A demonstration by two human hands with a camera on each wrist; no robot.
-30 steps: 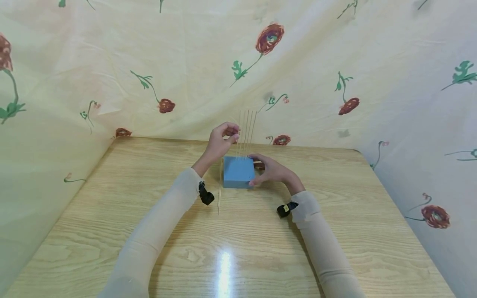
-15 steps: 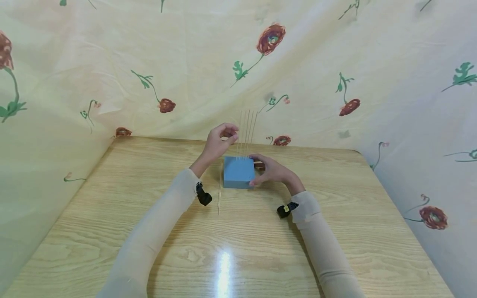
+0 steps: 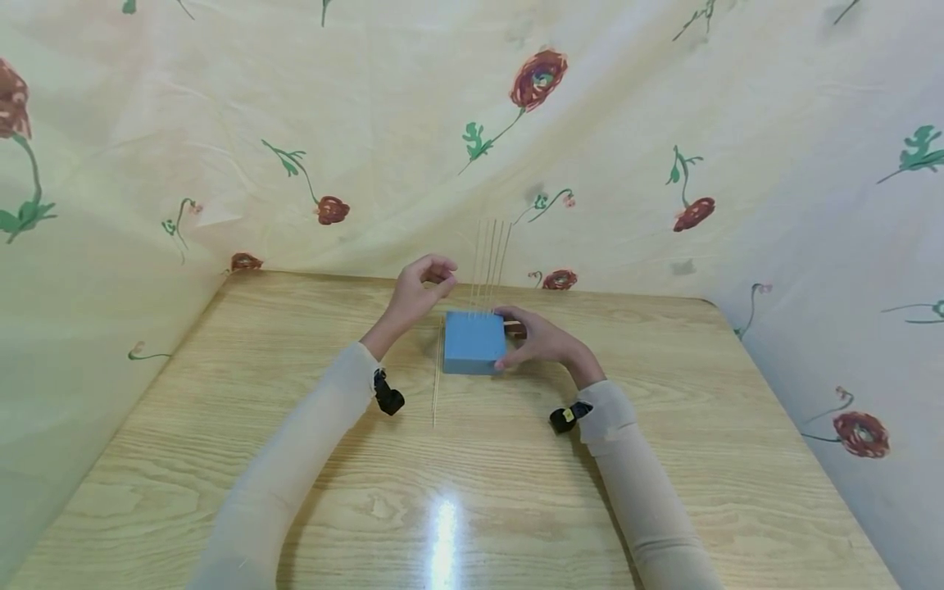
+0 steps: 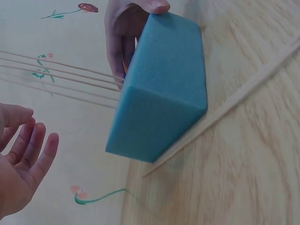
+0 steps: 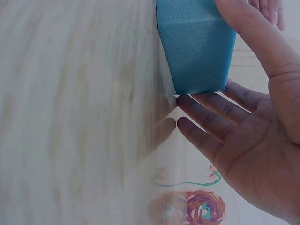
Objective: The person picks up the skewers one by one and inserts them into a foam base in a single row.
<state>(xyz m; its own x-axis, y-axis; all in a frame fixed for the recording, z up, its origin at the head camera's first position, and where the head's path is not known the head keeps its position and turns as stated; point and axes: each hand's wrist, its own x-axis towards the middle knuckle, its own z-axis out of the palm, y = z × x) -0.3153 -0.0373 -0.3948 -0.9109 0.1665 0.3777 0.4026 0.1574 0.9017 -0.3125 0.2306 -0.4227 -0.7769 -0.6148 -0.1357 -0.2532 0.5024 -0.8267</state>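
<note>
A blue foam block lies on the wooden table with several thin wooden skewers standing up from its far side. My right hand grips the block's right end, thumb at the front corner and fingers at the back. In the right wrist view, fingertips of the right hand touch the block near the tabletop. Left of the upright skewers, my left hand hovers with loosely bent fingers and nothing between them. Loose skewers lie on the table along the block's left side.
The wooden table meets a flower-printed cloth behind and at both sides. A black wrist camera sits on the left sleeve, and another black camera on the right one.
My left hand has drawn away from the upright skewers, moving left and slightly down. The right hand stays on the foam block.
</note>
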